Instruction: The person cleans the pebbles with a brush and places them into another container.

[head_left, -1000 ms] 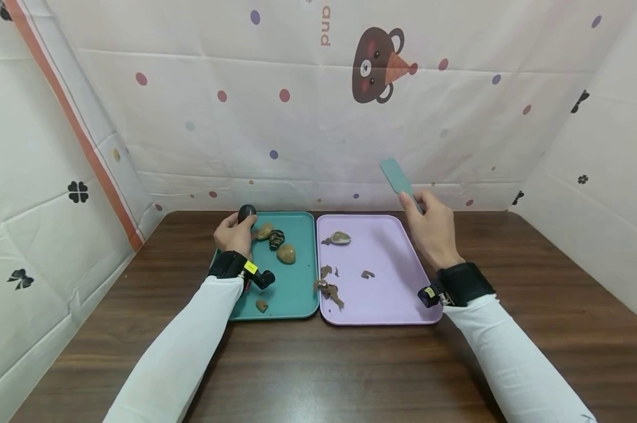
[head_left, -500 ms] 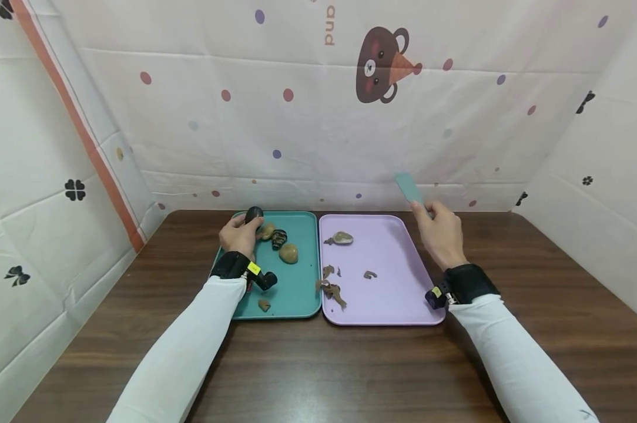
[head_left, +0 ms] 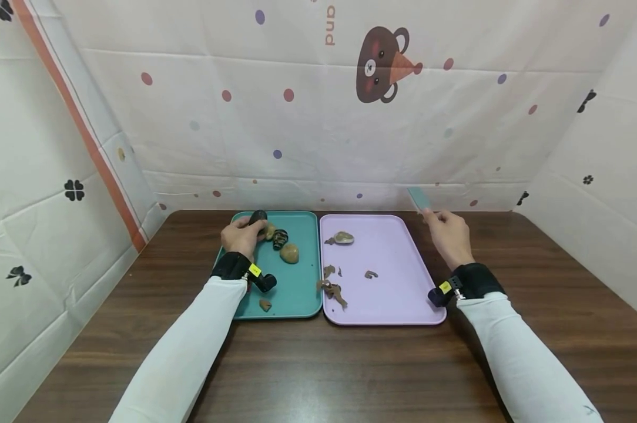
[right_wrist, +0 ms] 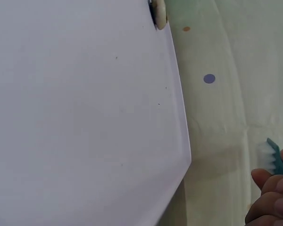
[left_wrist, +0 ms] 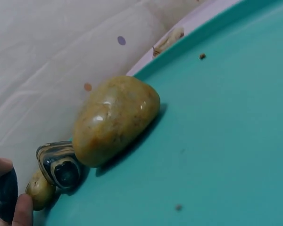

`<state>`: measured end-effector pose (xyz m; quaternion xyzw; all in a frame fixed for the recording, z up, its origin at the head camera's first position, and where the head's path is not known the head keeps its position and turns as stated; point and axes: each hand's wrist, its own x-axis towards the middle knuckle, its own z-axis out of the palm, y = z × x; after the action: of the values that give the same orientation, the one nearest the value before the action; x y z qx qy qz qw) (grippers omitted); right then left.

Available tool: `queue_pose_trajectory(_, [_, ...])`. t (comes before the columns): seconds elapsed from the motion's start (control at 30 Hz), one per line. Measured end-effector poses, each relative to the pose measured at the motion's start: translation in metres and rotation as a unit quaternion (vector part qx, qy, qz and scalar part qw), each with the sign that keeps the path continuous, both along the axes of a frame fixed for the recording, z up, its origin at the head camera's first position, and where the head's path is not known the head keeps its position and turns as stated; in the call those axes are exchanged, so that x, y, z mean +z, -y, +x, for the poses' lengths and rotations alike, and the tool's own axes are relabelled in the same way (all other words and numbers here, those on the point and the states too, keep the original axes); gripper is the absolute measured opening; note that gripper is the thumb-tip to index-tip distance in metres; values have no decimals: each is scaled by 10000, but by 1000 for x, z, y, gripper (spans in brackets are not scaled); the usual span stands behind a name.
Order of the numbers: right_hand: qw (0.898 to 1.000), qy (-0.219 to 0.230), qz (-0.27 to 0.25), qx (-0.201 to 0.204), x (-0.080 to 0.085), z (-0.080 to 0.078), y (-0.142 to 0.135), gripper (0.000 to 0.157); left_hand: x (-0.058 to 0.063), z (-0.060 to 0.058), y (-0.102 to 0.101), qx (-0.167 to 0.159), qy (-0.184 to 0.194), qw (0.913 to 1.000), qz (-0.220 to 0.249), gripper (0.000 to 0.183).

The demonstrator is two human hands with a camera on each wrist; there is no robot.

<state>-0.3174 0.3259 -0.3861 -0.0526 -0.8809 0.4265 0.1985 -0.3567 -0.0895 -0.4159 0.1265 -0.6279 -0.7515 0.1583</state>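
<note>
In the head view my left hand (head_left: 240, 237) pinches a smooth black stone (head_left: 258, 217) over the far left corner of the teal tray (head_left: 292, 299). Near its fingertips lie a small yellowish stone (left_wrist: 40, 190), a black stone with tan stripes (left_wrist: 61, 165) and a larger yellow-brown stone (left_wrist: 117, 120). My right hand (head_left: 449, 238) grips a teal brush (head_left: 419, 198) beyond the lilac tray's (head_left: 398, 314) far right corner. White bristles show in the right wrist view, with the handle largely hidden by the fingers.
On the lilac tray lie a greenish-grey stone (head_left: 344, 237) and brown dirt clumps (head_left: 333, 291). One brown piece (head_left: 265, 305) is on the teal tray's near side. Both trays stand side by side on a wooden table (head_left: 318, 370), against a printed cloth backdrop (head_left: 318, 129).
My right hand has lowered the brush and shifted it rightward. The left hand, still pinching the black stone, has moved slightly right and lower; the view itself shifted a little.
</note>
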Motion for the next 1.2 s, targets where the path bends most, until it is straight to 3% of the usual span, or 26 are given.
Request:
queue_pose_trajectory(0.33, [9965,808,-196,77,-4,-2,-5,72,-3,-2,3,-182,134,9979,-613,48])
queue_pose_trajectory(0.53, [9929,1162,-232,139,-11,-6,-7,70,-3,-2,5,-256,65,9975,-658,49])
queue_pose_trajectory(0.7, [9894,1426,-258,87,-16,-8,-9,71,-5,-9,6,-168,185,9972,-705,48])
queue_pose_trajectory(0.8, [9874,1558,-255,87,-17,-9,-11,71,-7,-13,6,-91,271,9969,-733,49])
queue_pose_trajectory(1.03, [9849,1711,-254,37,-21,-11,-16,59,-4,-7,8,-40,210,9935,-1117,49])
queue_pose_trajectory(1.2, [9847,1725,-261,10,-21,-11,-16,60,-5,-10,11,-54,352,9919,-1217,52])
